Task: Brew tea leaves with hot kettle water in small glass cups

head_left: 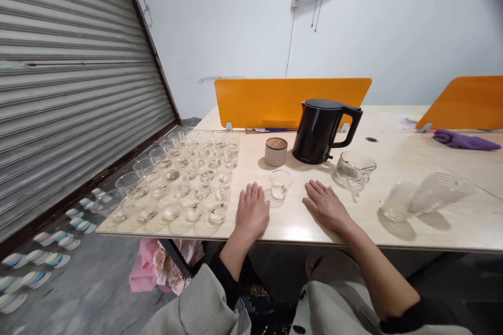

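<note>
My left hand (253, 210) lies flat on the table, fingers together and stretched forward, holding nothing. Flat on the tabletop too is my right hand (325, 205), its fingers extended and also free of any object. Between the two hands stands a clear plastic cup (280, 185) with a few dark bits at its bottom. Behind it is a small beige canister (276, 153) with a wooden lid. A black electric kettle (319, 131) stands upright to the right of the canister. Beyond my right hand sits a ribbed glass bowl (356, 166); a clear utensil seems to lie in or beside it.
Rows of clear cups (192, 212) with dark bits cover the table's left end. Stacked clear cups (436, 196) lie on their side at right. Orange dividers (271, 102) and a purple cloth (466, 140) are at the back. Striped cups (63, 238) stand on the floor.
</note>
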`<state>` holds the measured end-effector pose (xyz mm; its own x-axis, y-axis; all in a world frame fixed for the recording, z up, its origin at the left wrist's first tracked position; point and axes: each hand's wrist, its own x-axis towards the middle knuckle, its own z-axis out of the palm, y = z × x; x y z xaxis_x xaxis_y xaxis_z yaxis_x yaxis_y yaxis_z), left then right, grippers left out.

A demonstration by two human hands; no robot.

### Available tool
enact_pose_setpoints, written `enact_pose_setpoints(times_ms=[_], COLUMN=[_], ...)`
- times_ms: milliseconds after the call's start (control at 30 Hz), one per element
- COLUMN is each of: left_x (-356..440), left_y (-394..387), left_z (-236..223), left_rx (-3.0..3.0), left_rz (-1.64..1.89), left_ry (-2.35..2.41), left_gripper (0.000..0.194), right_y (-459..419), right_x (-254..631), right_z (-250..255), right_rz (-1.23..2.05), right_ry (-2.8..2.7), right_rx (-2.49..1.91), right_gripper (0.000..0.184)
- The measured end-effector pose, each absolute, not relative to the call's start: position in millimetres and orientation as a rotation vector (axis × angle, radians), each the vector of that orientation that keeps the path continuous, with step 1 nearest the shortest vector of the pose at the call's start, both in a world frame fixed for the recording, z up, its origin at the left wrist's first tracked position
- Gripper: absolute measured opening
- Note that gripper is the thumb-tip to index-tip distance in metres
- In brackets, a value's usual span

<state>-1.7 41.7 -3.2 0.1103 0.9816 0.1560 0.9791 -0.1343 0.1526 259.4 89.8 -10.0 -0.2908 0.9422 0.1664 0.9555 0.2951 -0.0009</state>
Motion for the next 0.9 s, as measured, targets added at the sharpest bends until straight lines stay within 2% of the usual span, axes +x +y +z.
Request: enact_pose_setpoints(times_ms=[900], left_x=[-2.9], left_y=[41.4], left_z=[-2.2], left_rx=[2.329], left_rz=[0.351], left_ry=[2.057], left_gripper=[0.058], right_y=[91.2], right_x=[258.7], right_z=[-10.0], right_rz=[-0.166], right_ry=[-2.425], right_rx=[-1.783], right_gripper=[0.064])
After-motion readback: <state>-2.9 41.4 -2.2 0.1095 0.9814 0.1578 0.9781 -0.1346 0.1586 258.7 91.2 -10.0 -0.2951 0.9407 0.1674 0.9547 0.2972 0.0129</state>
